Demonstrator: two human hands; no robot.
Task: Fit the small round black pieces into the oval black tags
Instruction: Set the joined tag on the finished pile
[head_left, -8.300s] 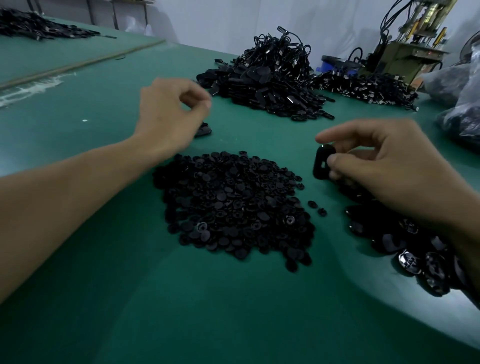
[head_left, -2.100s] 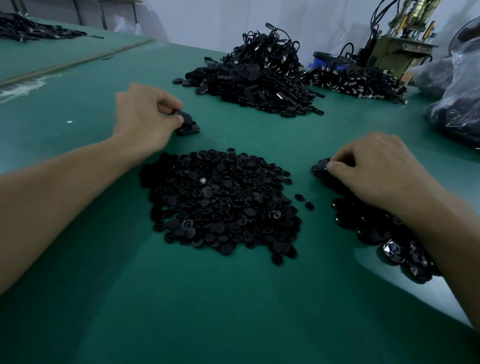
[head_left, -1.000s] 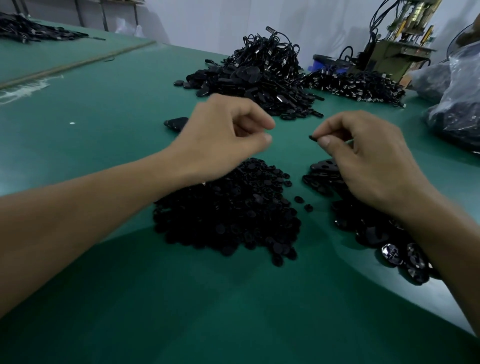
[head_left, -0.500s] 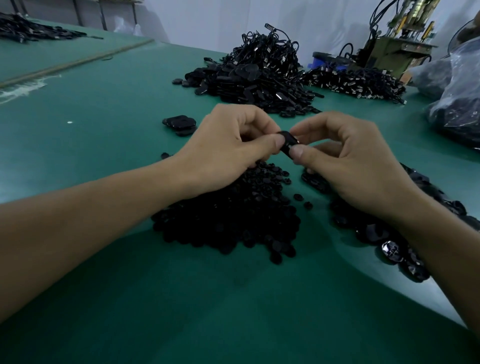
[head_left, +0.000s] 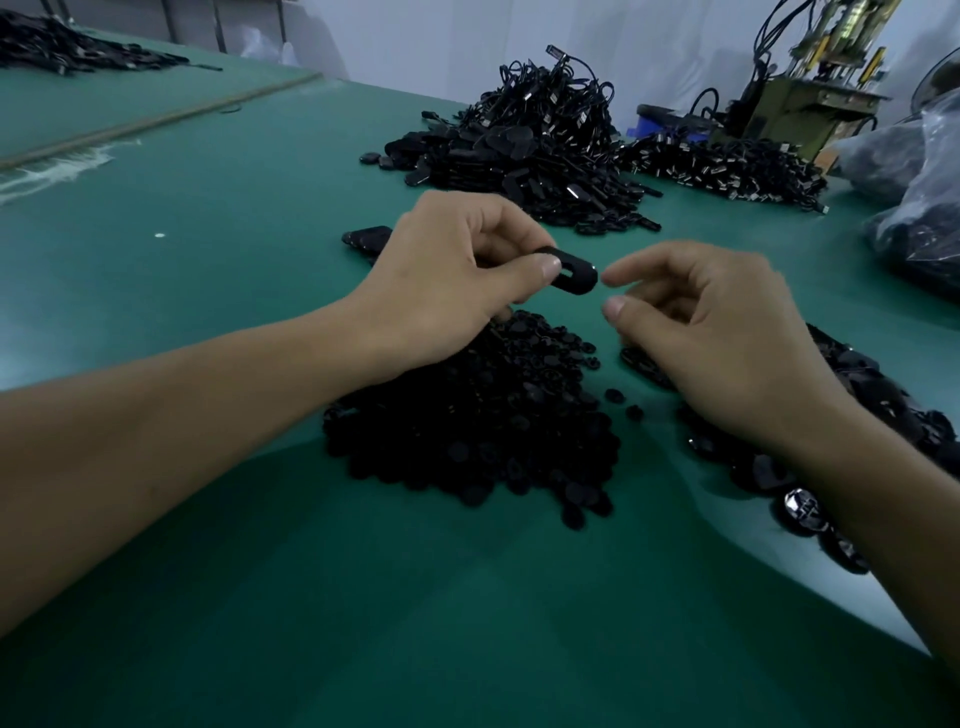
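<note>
The oval black plastic tag (head_left: 574, 274), released by the right hand (head_left: 722, 338) with slack, empty fingers, is pinched by the left hand (head_left: 441, 283) alone: likely fitted.

Inscriptions: none legible from here. The oval black tag (head_left: 574, 274) and the far machine (head_left: 810, 78) show no readable lettering or numbers.

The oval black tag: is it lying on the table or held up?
Held up. The left hand pinches the oval black tag by one end, above the pile of small round black pieces.
</note>
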